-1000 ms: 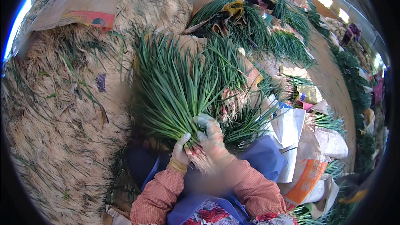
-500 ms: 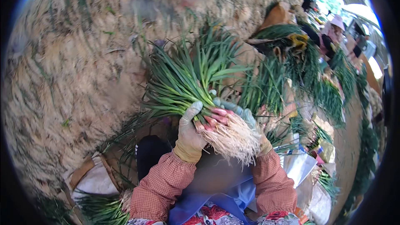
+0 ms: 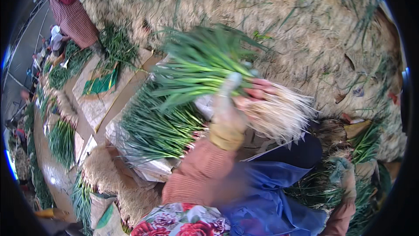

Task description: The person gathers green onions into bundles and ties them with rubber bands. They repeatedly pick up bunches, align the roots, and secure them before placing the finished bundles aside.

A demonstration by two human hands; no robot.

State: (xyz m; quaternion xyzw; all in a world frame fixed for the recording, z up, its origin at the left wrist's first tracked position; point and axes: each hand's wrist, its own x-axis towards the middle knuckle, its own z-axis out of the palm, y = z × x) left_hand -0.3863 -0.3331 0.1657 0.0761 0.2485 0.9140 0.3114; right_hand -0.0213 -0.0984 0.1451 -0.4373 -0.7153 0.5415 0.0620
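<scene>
My left hand [image 3: 225, 105], in a pale glove, is closed around a bunch of spring onions [image 3: 205, 76] held in front of me. The green leaves fan out to the left, and the pinkish bulbs and long pale roots point right. At the lower right my gloved right hand [image 3: 342, 172] is apart from the bunch, over loose spring onions [image 3: 323, 192] beside my knee; its finger pose is not clear. More spring onions [image 3: 161, 124] lie in a thick row under and left of the held bunch, bulbs toward my left forearm.
A high bank of rooted stalks [image 3: 279, 22] rises across the far side. A co-worker [image 3: 72, 11] stands at the far left, with others farther back. A pale sheet [image 3: 94, 92] lies left of the onion row. A root-covered heap [image 3: 109, 170] sits at the lower left.
The view has swung left. Both hands were at the bunch before; now only my left hand grips it, with the roots turned right. My right hand has moved away to the lower right.
</scene>
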